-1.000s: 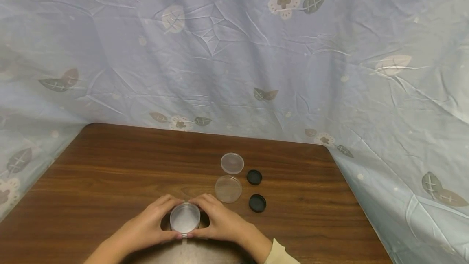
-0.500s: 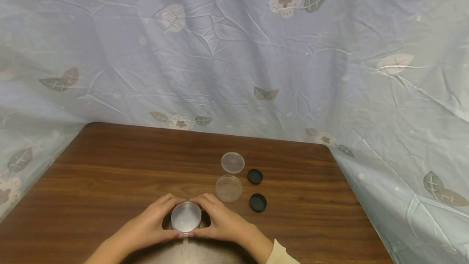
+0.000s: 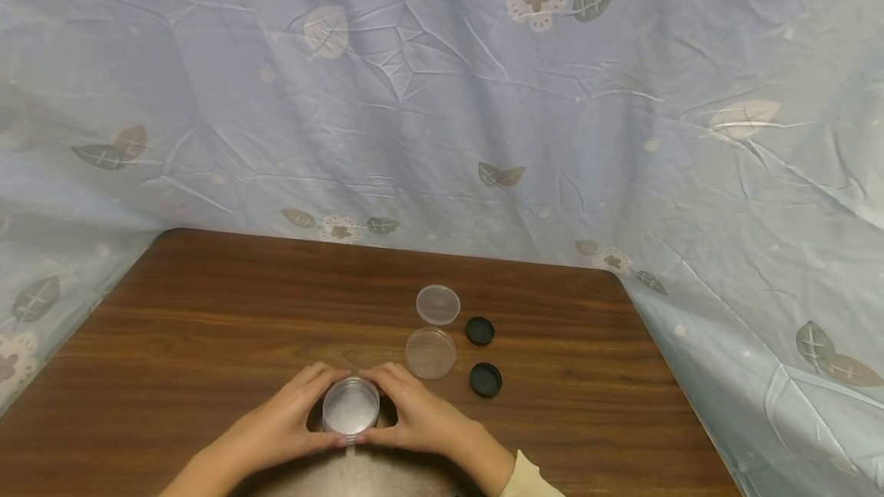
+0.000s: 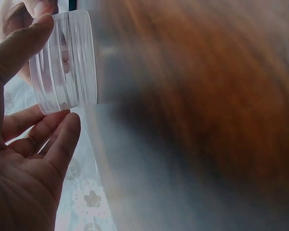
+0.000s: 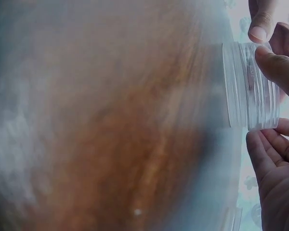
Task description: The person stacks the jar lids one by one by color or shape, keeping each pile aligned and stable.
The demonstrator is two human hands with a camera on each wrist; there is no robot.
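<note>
Left hand [image 3: 293, 414] and right hand [image 3: 418, 416] grip the clear dishes [image 3: 351, 407] between fingers and thumbs, likely for even support; black caps [image 3: 486, 380] lie right of the dishes.

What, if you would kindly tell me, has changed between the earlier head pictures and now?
Nothing has visibly changed: the left hand and right hand still hold the clear round plastic container, and neither has let go. The far clear disc, near clear disc, far black cap and near black cap stayed put.
</note>
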